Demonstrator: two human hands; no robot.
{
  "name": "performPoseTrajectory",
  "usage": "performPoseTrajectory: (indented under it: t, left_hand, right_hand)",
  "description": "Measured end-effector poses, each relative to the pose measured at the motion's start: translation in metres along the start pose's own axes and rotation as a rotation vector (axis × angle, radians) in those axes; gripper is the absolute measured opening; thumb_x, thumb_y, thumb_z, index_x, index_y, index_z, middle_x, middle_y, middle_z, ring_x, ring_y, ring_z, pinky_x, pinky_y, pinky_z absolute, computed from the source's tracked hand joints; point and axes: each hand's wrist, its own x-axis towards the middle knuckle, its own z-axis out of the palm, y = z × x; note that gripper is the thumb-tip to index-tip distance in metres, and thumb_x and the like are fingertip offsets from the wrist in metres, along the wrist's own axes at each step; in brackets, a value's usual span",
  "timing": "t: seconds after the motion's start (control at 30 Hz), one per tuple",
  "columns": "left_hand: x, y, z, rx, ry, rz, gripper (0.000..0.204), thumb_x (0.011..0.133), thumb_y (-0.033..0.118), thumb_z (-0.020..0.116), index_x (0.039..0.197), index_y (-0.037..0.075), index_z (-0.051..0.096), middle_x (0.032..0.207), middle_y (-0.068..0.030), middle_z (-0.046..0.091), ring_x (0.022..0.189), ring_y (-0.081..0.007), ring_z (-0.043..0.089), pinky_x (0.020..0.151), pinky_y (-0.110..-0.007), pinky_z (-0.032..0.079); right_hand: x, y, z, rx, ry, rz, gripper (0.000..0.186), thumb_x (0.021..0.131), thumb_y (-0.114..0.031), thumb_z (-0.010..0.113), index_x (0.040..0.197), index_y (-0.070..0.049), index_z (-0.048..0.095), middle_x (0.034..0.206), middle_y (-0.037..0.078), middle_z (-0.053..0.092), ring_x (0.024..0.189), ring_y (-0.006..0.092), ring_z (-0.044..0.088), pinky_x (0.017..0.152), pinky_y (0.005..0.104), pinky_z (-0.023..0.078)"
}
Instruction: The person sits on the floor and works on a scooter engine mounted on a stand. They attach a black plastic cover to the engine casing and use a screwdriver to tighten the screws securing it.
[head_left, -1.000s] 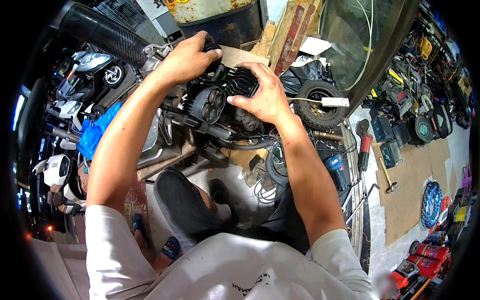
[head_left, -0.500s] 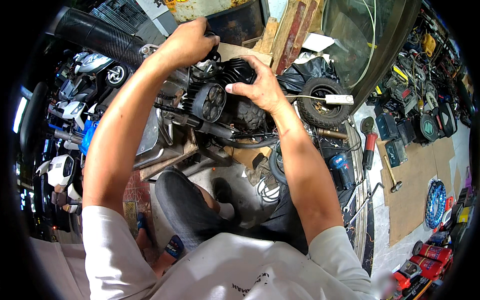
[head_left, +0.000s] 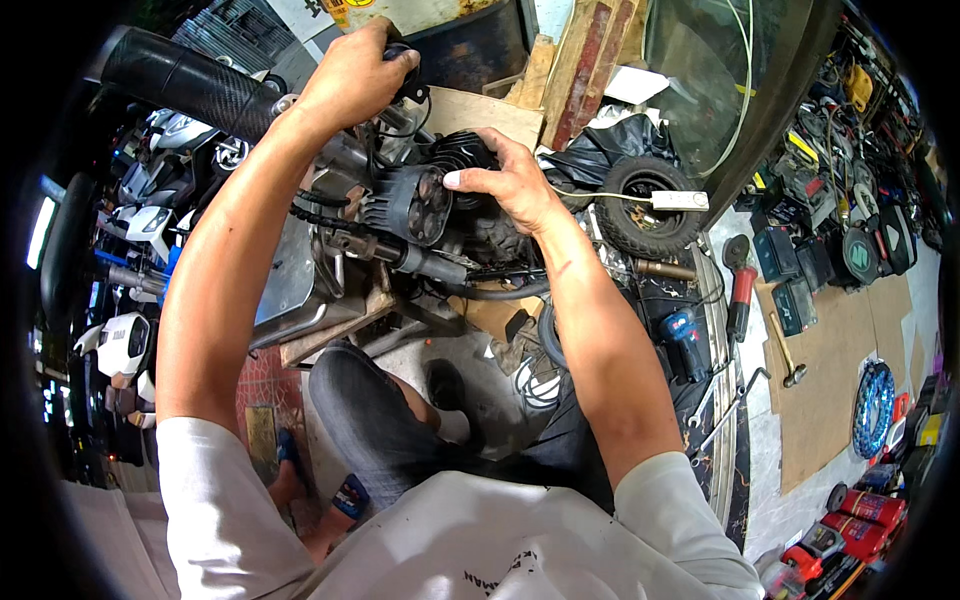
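Note:
At the top of the view my left hand (head_left: 350,78) is closed on a black part (head_left: 408,76), largely hidden by the fingers, with a thin cable hanging below it. My right hand (head_left: 515,188) curves around a black finned piece (head_left: 458,152), its thumb reaching onto the rim of a round black multi-lens lamp (head_left: 410,208). These sit among metal fittings and cables. A black shaft (head_left: 368,243) with a grey sleeve runs beneath the lamp. A carbon-patterned tube (head_left: 190,85) lies beyond my left forearm, and a metal plate (head_left: 285,280) is below the assembly.
Right: a small tyre (head_left: 650,232), power strip (head_left: 678,200), blue power tool (head_left: 682,345), red grinder (head_left: 740,290), wrenches (head_left: 720,410), hammer (head_left: 785,355) and piled tools (head_left: 830,180). Wooden boards (head_left: 590,70) stand behind. Parked scooters (head_left: 115,340) line the left, near another person's sandalled feet (head_left: 348,497).
My left hand has moved upward and slightly left with the black part, widening the gap to the lamp. My right hand has shifted slightly up and left, still on the finned piece.

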Motion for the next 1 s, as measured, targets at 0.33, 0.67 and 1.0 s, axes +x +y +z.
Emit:
performPoseTrajectory:
  t: [0.33,0.67,1.0]
  left_hand:
    - [-0.005,0.002,-0.001,0.023,-0.04,0.019,0.041,0.1,0.029,0.068,0.124,-0.003,0.065,0.112,-0.0292,0.074,0.11,-0.0457,0.072,0.094,-0.049,0.056]
    - [-0.008,0.008,0.002,0.107,-0.089,-0.018,0.039,0.099,0.024,0.07,0.123,-0.006,0.064,0.108,-0.0309,0.074,0.106,-0.0477,0.072,0.092,-0.051,0.056]
    - [-0.004,0.004,0.004,-0.007,-0.12,-0.019,0.041,0.097,0.025,0.072,0.124,-0.006,0.065,0.112,-0.0311,0.073,0.11,-0.047,0.071,0.095,-0.048,0.056]
  right_hand:
    - [0.0,-0.008,0.002,0.05,-0.041,0.06,0.074,0.079,-0.015,0.085,0.144,0.008,0.057,0.129,0.012,0.068,0.117,0.0203,0.064,0.106,0.0325,0.048]
    - [0.0,-0.016,0.0,-0.171,-0.019,-0.06,0.078,0.076,-0.025,0.087,0.139,0.011,0.06,0.129,0.016,0.069,0.118,0.0224,0.063,0.108,0.034,0.046]
    - [-0.001,-0.022,-0.001,-0.331,0.013,-0.147,0.082,0.075,-0.033,0.089,0.14,0.008,0.06,0.132,0.017,0.069,0.123,0.0238,0.062,0.112,0.0356,0.043]
